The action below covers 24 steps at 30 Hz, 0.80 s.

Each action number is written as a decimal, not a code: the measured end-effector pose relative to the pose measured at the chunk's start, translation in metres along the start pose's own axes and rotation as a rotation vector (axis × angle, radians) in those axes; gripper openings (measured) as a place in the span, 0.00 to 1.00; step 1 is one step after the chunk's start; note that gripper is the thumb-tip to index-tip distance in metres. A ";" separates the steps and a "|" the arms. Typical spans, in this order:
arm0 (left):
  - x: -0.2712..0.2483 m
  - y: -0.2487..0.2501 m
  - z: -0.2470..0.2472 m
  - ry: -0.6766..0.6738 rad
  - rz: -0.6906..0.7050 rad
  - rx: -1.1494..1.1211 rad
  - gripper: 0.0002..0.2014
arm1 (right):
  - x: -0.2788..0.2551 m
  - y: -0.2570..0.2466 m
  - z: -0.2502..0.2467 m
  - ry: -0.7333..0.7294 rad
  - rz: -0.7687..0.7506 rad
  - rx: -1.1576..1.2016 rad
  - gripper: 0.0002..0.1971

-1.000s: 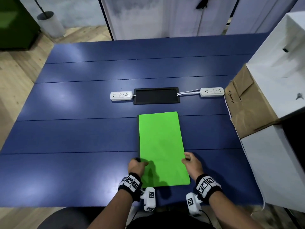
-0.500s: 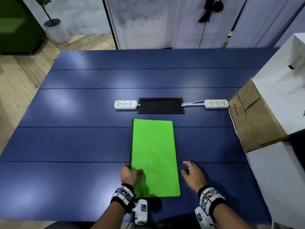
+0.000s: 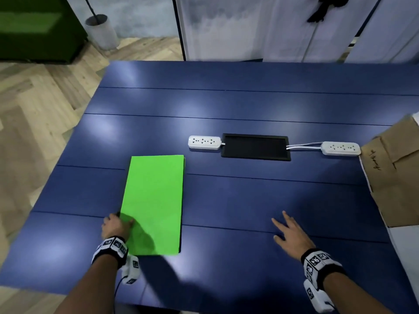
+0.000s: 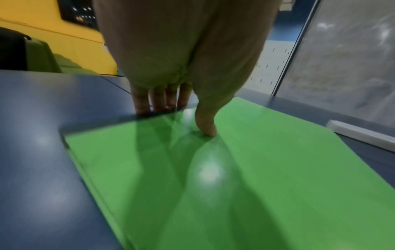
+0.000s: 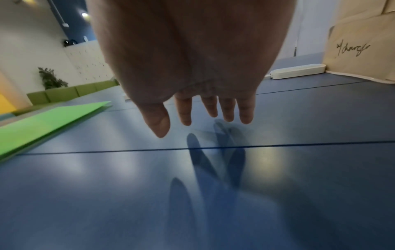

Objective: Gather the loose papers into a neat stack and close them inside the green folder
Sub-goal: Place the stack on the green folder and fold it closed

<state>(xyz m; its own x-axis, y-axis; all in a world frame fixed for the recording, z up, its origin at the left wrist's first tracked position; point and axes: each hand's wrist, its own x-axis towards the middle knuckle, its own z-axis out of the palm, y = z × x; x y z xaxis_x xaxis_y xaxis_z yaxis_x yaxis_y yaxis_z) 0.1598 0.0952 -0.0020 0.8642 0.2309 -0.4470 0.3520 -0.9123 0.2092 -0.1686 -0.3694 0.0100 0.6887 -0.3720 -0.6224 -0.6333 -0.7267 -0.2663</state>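
The green folder [image 3: 154, 200] lies closed and flat on the blue table [image 3: 249, 200], left of centre. No loose papers show. My left hand [image 3: 118, 223] grips the folder's near left edge. In the left wrist view my left hand [image 4: 181, 118] has its thumb pressed on the cover of the folder [image 4: 235, 169] and its fingers [image 4: 158, 99] curled down over the edge. My right hand [image 3: 288, 230] is well to the right of the folder, fingers spread, holding nothing. The right wrist view shows my right hand [image 5: 198, 121] hovering just above the table, with the folder [image 5: 42, 121] far left.
A black inset panel [image 3: 255, 147] sits mid-table between two white power strips [image 3: 204, 142] [image 3: 341, 148]. A brown cardboard box [image 3: 394, 177] stands along the right edge. The table's left edge runs close beside the folder.
The folder has slid left across the table under my left hand, from below the black panel to left of it. My right hand has let go and moved off to the right.
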 end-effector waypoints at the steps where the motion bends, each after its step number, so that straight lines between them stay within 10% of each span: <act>1: 0.000 0.002 0.001 0.014 0.031 0.054 0.35 | 0.002 -0.001 0.003 -0.033 0.005 -0.029 0.33; 9: -0.102 0.057 0.065 -0.117 0.509 0.402 0.51 | 0.004 -0.002 0.012 -0.060 0.016 -0.052 0.33; 24: -0.025 0.058 0.044 -0.096 0.522 0.530 0.30 | -0.005 -0.014 0.000 -0.063 0.026 -0.011 0.32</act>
<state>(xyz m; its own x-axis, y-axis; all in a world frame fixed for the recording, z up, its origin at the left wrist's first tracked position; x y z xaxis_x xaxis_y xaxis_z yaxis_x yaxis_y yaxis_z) 0.1428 0.0219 -0.0169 0.8277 -0.2846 -0.4836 -0.3363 -0.9415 -0.0215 -0.1629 -0.3579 0.0170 0.6481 -0.3545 -0.6741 -0.6466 -0.7237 -0.2411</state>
